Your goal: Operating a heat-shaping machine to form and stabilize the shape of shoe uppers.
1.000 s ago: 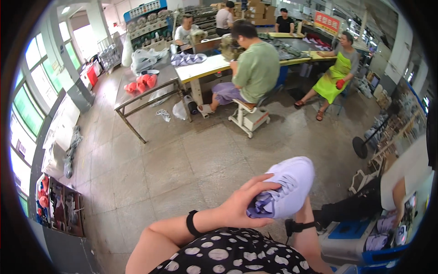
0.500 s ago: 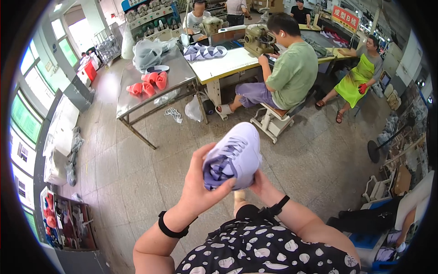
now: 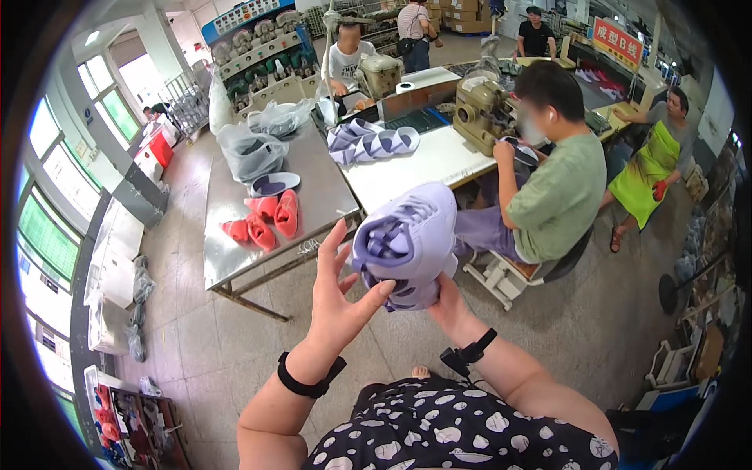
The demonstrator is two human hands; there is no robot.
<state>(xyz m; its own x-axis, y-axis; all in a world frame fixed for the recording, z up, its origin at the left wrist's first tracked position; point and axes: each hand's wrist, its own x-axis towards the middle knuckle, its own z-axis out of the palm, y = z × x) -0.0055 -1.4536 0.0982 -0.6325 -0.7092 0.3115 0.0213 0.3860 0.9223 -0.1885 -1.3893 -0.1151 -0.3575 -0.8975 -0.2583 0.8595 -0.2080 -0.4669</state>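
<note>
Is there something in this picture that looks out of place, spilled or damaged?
Nothing looks clearly spilled or damaged; the lavender shoe in the right hand shows no obvious tear. Only the metal table looks slightly untidy: coral shoe pieces lie at uneven angles near crumpled plastic bags.

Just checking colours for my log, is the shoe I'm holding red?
No, the shoe in your right hand is pale lavender with a darker purple lining.
</note>
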